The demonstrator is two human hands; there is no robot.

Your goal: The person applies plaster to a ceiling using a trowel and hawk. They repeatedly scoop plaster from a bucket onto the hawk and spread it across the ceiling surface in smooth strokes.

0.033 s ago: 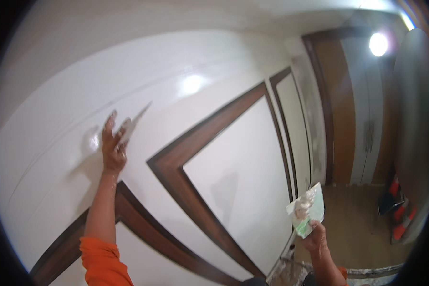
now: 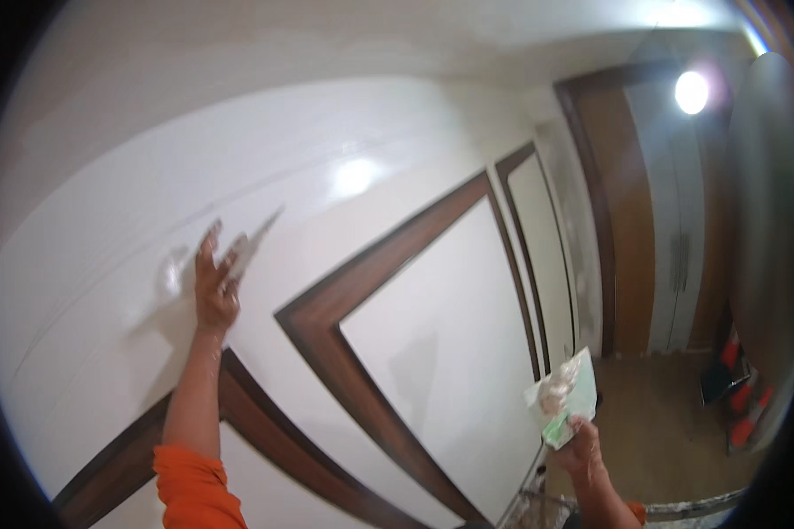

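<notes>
My left hand (image 2: 215, 295) is raised to the white wall (image 2: 397, 119), its arm in an orange sleeve. It grips a thin, flat putty scraper (image 2: 260, 236), seen almost edge-on against the wall; its handle is hidden by the fingers. Some fingers stretch up along the wall, and whitish smears mark them. Lower right, my right hand (image 2: 580, 448) holds a pale green, flat putty board (image 2: 584, 381) by its near edge. A lump of whitish putty (image 2: 556, 390) lies across the board, which is held away from the wall.
Dark brown moulding (image 2: 397, 240) frames panels on the wall. A faint curved line runs above my left hand. Far right are a brown and grey wardrobe (image 2: 679, 203), a bright lamp (image 2: 692, 93) and red and dark items (image 2: 737, 388). A putty-spattered rail (image 2: 697, 507) lies below.
The view has tilted up slightly, so the wall and moulding sit lower in the picture. My left hand keeps about the same place on the wall. The board in my right hand has turned slightly.
</notes>
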